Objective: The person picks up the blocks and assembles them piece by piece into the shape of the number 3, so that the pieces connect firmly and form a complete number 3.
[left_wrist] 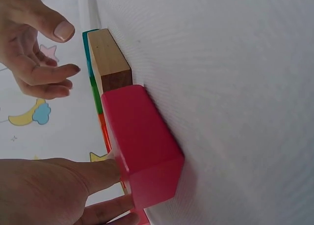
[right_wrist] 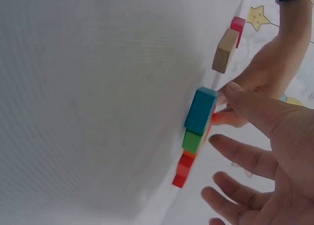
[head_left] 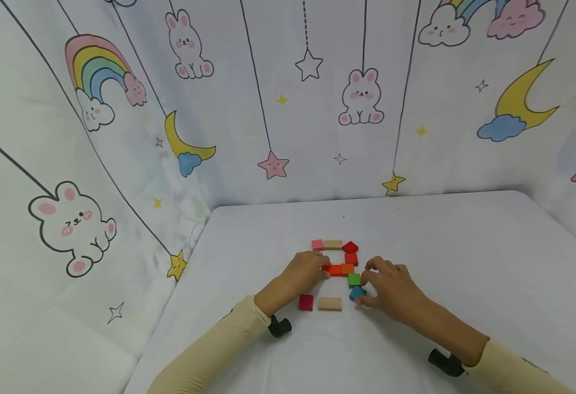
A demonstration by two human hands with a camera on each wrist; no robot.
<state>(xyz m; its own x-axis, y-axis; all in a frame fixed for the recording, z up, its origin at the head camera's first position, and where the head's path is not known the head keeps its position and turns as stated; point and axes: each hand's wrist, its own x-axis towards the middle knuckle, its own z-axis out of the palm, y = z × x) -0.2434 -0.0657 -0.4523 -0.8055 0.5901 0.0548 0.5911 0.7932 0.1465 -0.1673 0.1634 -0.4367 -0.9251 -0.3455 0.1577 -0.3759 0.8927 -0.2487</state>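
Note:
My left hand [head_left: 301, 272] pinches the left end of an orange block [head_left: 335, 270] between thumb and fingers. Against its right end sits a lighter orange block [head_left: 348, 268]. My right hand [head_left: 393, 287] is beside a green block [head_left: 354, 280] and a blue block [head_left: 357, 293], fingers spread and loosely bent, gripping nothing. Its thumb comes close to the blue block; contact cannot be told. In the right wrist view, the blue block [right_wrist: 201, 109] adjoins the green block [right_wrist: 193, 141]. A crimson block [left_wrist: 147, 146] looms large below my left hand in the left wrist view.
Above lie a pink block [head_left: 318, 245], a wooden block [head_left: 333, 245] and two red blocks [head_left: 350, 259]. Nearer me, a gap separates the crimson block from another wooden block [head_left: 330, 304]. A white cloth [head_left: 465, 246] covers the table, with a patterned curtain behind.

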